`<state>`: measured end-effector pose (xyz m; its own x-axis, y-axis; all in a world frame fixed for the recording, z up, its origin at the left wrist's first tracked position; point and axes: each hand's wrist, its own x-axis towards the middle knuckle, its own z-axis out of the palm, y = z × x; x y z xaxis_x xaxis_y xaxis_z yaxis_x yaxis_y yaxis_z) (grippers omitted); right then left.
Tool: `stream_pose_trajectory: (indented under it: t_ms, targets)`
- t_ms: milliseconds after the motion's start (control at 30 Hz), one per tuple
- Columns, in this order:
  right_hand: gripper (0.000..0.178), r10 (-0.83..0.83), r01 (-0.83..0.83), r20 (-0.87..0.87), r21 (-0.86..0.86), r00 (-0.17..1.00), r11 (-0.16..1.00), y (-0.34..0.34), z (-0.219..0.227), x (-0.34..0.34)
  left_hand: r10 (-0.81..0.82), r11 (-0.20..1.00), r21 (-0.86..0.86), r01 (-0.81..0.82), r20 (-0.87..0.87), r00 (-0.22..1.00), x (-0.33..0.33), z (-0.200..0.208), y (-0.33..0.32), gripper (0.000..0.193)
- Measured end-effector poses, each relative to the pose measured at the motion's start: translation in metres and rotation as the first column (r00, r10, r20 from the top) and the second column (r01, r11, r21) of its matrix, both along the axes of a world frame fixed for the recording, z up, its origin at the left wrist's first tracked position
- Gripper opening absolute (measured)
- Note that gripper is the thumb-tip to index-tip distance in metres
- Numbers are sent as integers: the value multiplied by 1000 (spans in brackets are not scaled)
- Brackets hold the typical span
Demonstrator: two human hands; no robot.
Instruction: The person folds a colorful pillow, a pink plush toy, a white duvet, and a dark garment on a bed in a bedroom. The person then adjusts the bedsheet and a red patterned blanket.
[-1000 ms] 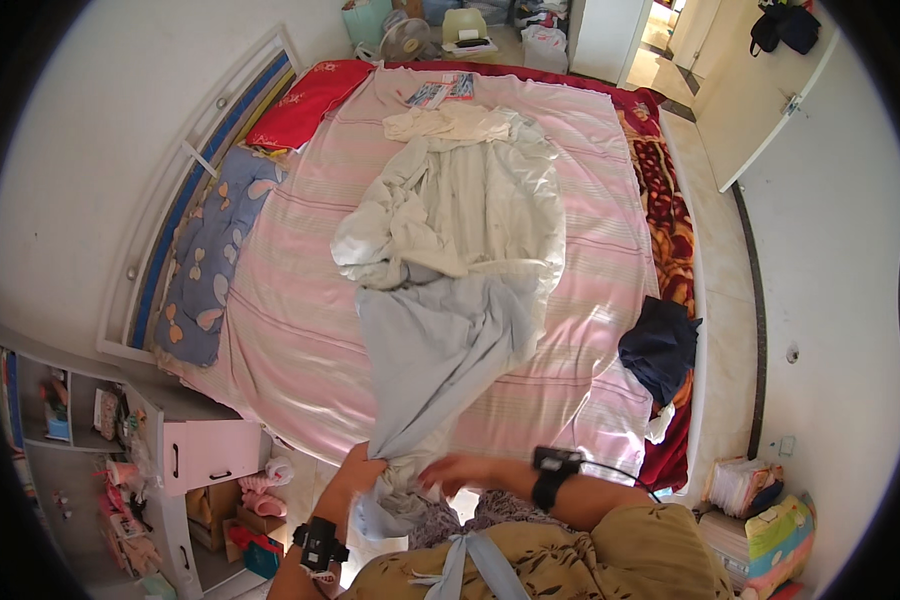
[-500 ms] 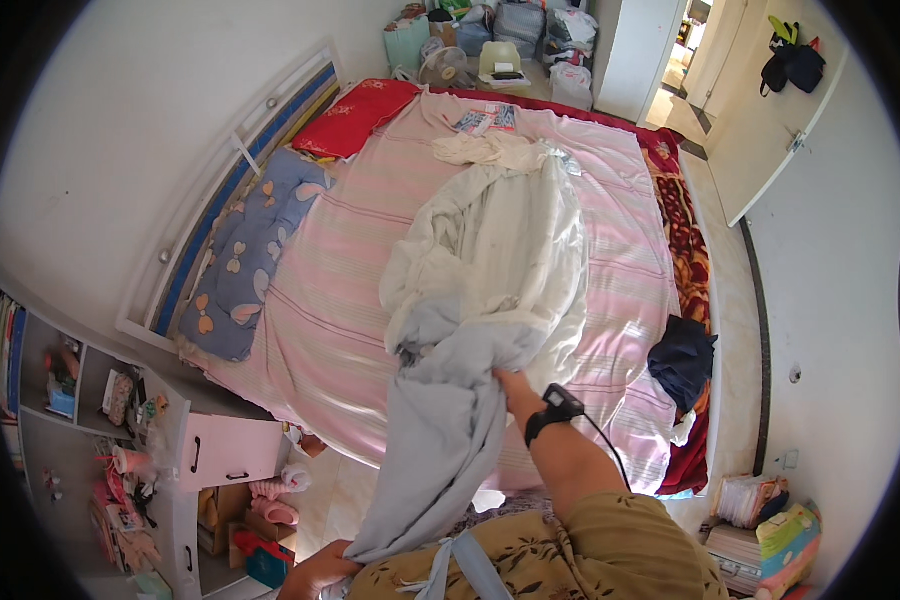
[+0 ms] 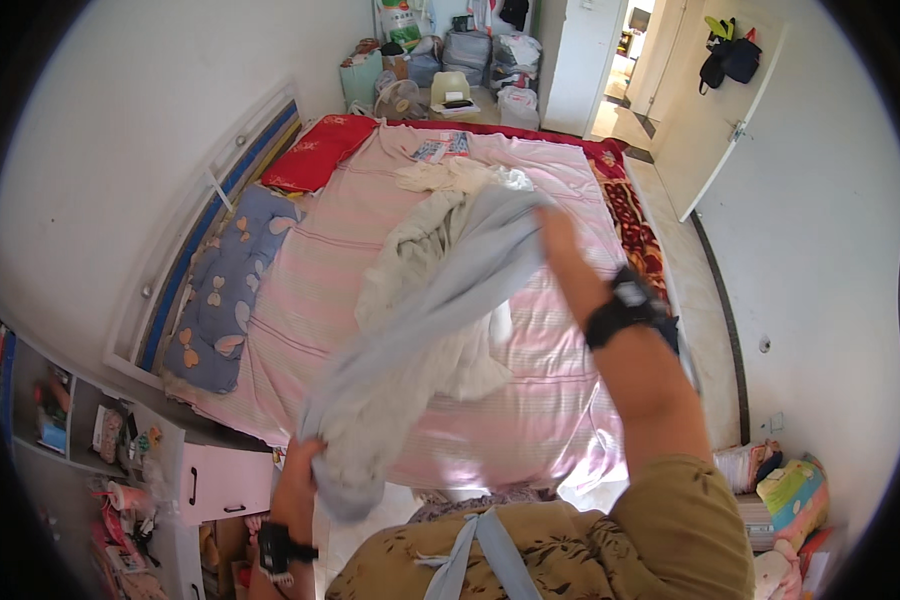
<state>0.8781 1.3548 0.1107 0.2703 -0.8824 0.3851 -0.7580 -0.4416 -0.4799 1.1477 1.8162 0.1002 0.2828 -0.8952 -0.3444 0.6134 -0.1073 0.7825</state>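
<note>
Grey cloth (image 3: 432, 292) higher now, long, blurry

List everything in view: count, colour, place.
Grey cloth: 1, grey, stretched across the middle
White cloth: 1, white, partly beneath grey cloth
Striped sheet: 1, pink, under both cloths
Red pillow: 1, red, upper left
Patterned pillow: 1, blue, left
Patterned blanket: 1, dark red, right of sheet
Fan: 1, pale, top
Stored bags: several, mixed colours, top
Door: 1, white, upper right
Cabinet: 1, grey and pink, lower left
Left hand: 1, bare, grey cloth's near end
Right hand: 1, bare, its far end
</note>
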Motion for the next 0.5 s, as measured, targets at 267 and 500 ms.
stream_pose_trajectory:
  t_ms: [267,500]
  targets:
    - [49,-507,296,848,530,-157,795,222,-13,-397,-607,574,190,797,752,257,-137,9,-124,63]
    - [41,-922,731,335,676,-192,93,423,-173,-418,-944,143,316,938,327,33,-150,-64,-128,48]
